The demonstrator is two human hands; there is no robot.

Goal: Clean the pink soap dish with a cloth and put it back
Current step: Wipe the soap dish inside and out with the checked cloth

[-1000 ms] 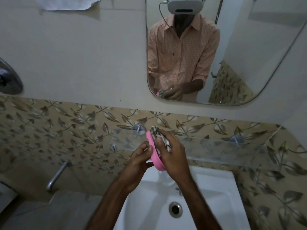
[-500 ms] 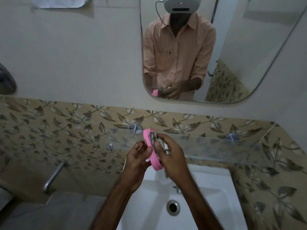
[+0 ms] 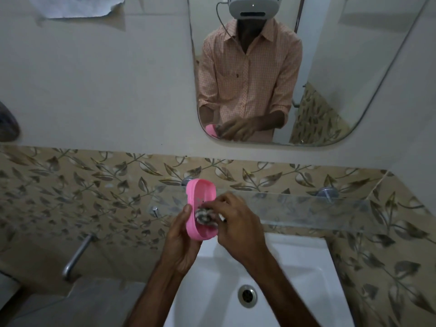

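Note:
The pink soap dish (image 3: 200, 197) is an oval plastic tray, held upright above the basin with its hollow side turned toward me. My left hand (image 3: 182, 239) grips its left rim and lower end from behind. My right hand (image 3: 238, 225) holds a bunched grey-and-white patterned cloth (image 3: 205, 215) and presses it into the dish's lower half. The dish's bottom end is partly covered by the cloth and my fingers.
A white wash basin (image 3: 302, 279) with a metal drain (image 3: 247, 295) lies under my hands. A glass shelf (image 3: 306, 206) runs along the leaf-patterned tiles just behind the dish. A metal tap (image 3: 76, 256) juts out at the left. A mirror (image 3: 354, 67) hangs above.
The dish has turned from edge-on to showing its hollow face. The cloth, earlier bunched at the dish's top edge, now sits inside its lower half. Both hands have stayed over the basin.

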